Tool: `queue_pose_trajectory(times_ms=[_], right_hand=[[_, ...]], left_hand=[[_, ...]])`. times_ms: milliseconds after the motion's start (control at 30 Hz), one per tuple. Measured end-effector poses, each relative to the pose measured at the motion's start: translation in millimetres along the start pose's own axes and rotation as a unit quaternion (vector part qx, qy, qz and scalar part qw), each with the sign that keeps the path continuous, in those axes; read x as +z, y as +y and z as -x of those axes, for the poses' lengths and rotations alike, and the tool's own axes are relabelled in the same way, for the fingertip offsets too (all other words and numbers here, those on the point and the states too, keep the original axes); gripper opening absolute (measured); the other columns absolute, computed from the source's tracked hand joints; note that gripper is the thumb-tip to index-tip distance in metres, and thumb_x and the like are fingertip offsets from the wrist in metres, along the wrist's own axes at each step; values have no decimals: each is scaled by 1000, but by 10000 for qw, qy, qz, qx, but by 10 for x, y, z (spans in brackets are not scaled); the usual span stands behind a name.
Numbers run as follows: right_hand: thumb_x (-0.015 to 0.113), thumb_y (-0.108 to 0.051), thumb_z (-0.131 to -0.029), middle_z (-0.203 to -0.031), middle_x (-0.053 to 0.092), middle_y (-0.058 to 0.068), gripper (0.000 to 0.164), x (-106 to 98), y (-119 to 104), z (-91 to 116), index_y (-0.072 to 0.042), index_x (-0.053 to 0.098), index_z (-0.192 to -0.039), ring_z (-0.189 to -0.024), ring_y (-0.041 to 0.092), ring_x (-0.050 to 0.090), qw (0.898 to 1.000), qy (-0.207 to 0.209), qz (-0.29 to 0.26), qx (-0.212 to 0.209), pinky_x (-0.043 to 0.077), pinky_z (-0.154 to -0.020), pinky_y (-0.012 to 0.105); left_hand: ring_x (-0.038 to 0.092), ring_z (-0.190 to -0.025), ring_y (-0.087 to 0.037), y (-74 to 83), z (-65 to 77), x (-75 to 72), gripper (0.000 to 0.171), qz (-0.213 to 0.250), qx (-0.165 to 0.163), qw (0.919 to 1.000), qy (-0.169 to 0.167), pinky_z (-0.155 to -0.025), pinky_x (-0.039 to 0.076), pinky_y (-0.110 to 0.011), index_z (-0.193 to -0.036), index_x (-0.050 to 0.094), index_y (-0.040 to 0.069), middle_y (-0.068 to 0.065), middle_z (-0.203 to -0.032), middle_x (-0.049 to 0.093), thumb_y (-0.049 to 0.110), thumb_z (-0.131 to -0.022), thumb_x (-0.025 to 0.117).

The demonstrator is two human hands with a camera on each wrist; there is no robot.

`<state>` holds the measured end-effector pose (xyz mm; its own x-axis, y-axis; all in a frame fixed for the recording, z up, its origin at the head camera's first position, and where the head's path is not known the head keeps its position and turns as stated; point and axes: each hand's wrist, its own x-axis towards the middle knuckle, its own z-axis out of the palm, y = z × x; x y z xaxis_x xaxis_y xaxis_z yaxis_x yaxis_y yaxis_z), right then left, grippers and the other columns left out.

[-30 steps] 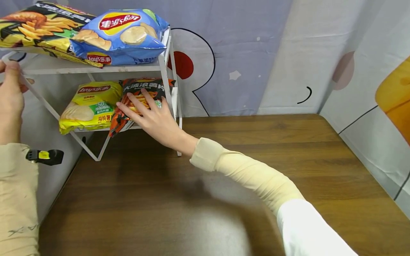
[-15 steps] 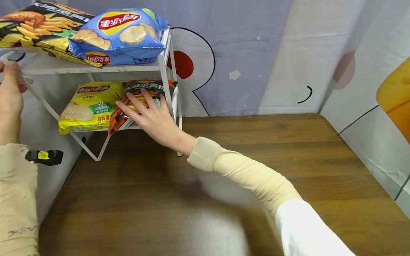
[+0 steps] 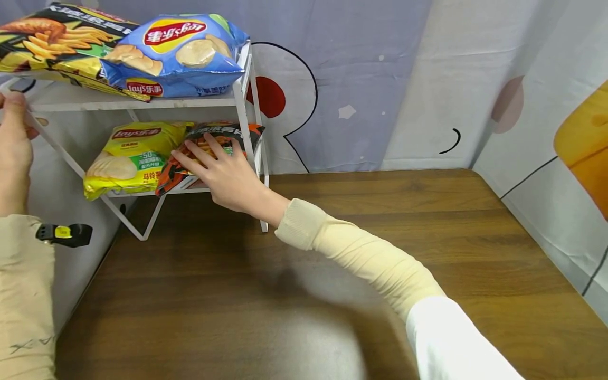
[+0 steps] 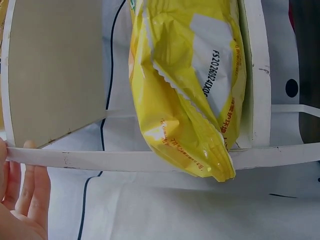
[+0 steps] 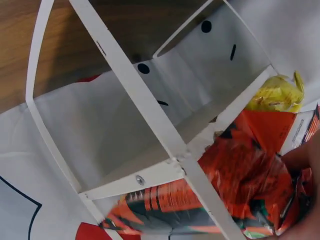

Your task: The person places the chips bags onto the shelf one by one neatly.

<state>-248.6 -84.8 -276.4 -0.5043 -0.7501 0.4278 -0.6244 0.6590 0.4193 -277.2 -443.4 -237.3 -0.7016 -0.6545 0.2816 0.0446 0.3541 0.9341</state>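
Observation:
At the upper left, my left hand (image 3: pixel 14 150) grips the side frame of a white two-tier rack (image 3: pixel 190 104), thumb in front and fingers behind. My right hand (image 3: pixel 230 177) lies with spread, nearly straight fingers on a black-and-orange chip bag (image 3: pixel 166 177) on the lower shelf, partly covering it. That bag (image 5: pixel 240 175) looks crumpled in the right wrist view. Left of it, touching or overlapping, sits a yellow chip bag (image 3: pixel 128 158). In the left wrist view, one end of the yellow bag (image 4: pixel 190 125) pokes past the rack's side bar.
On the upper shelf lie a blue chip bag (image 3: pixel 176 58) and a black-and-yellow chip bag (image 3: pixel 62 39), partly overlapping. The rack stands at the back left of a brown wooden table (image 3: pixel 214 306). Patterned curtains (image 3: pixel 351 79) hang behind it.
The black-and-orange bag has shifted a little further into the lower shelf, its lower corner moving left and up. My right hand has moved slightly left with it. The left hand keeps its grip.

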Motion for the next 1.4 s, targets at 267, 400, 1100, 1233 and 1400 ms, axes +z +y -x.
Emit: queue_pose_trajectory(times_ms=[267,400,1100,1233,1400], right_hand=[[29,-47,-101,-157,28,-2,56,81,-4,38,-30,20,-153,-144,27,27,9999,-126,25,40,34,-109,52],[25,-54,-101,-160,23,-1,59,132,-18,60,-30,16,-154,-146,28,24,9997,-249,60,-20,28,-112,56],[25,-67,-95,-159,24,1,71,235,42,72,-28,19,-153,-148,22,22,9999,27,76,-145,14,-117,57],[29,-66,-95,-159,26,1,71,209,55,121,-25,22,-153,-148,19,23,9994,127,-226,-228,12,-118,54],[35,-62,-96,-157,29,2,69,168,56,225,-23,27,-152,-148,20,22,9965,408,-634,-347,9,-120,50]], left_hand=[[50,-72,15,334,418,35,36,-204,-237,9993,185,-99,37,-11,-125,51,36,32,-78,54,54,-93,47],[47,-72,15,418,521,46,41,-278,-322,9989,195,-104,35,-12,-130,50,36,31,-84,53,54,-93,46],[52,-70,14,78,124,41,40,189,-64,9996,186,-92,40,-8,-124,50,36,29,-84,61,55,-90,54],[55,-73,13,27,48,43,40,240,-105,9995,184,-95,40,-9,-124,50,35,26,-89,63,54,-90,54],[55,-70,12,-197,-237,15,40,362,-3,9993,55,-87,39,-9,-123,51,35,26,-88,61,55,-88,55]])
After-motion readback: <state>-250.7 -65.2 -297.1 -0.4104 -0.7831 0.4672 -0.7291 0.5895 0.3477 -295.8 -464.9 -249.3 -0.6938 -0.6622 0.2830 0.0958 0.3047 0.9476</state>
